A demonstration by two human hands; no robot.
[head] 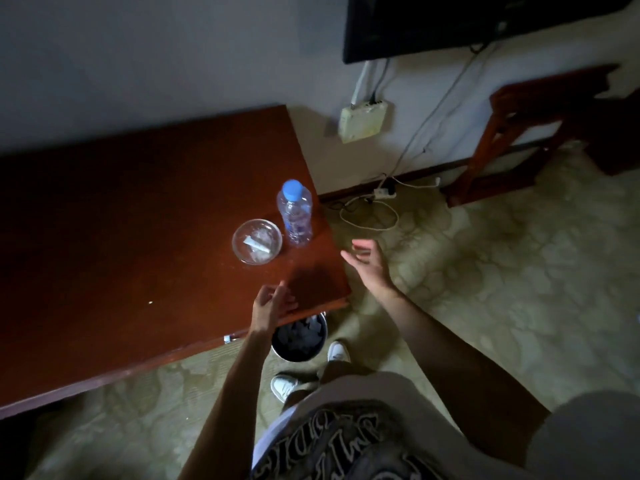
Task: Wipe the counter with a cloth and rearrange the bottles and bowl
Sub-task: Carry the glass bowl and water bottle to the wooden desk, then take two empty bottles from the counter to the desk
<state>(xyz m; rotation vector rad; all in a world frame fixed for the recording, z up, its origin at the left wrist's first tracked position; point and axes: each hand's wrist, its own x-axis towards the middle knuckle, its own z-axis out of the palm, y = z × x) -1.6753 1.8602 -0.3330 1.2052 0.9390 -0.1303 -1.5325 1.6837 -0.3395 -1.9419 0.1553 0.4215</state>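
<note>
1. Pretty dark shot, so take the finer details loosely. The desk (138,209) is a reddish-brown wooden top, cut off at the left edge of the view.
2. The bottle (294,212) – clear plastic, blue cap – stands upright near the desk's right end. Just one bottle shows.
3. The bowl (257,241) is clear glass and sits just beside the bottle, at about its 8 o'clock. There's something pale and crumpled inside; I can't make out what it is.
4. Left hand (272,304) hovers over the desk's near corner, at roughly 6 o'clock from the bowl. Fingers loosely bent, grip released, nothing in it.
5. Right hand (367,266) is out past the desk's right edge, at about 4 o'clock from the bottle and apart from it – fingers spread and a bit curled, also holding nothing.
6. Under the near corner there's a round bin (299,337) with dark stuff in it, half hidden by the desk edge and the left forearm.
7. At 12 to 1 o'clock a dark screen (485,22) hangs on the wall, cropped by the top edge, with cables (372,211) trailing onto the patterned carpet (502,271).
</note>
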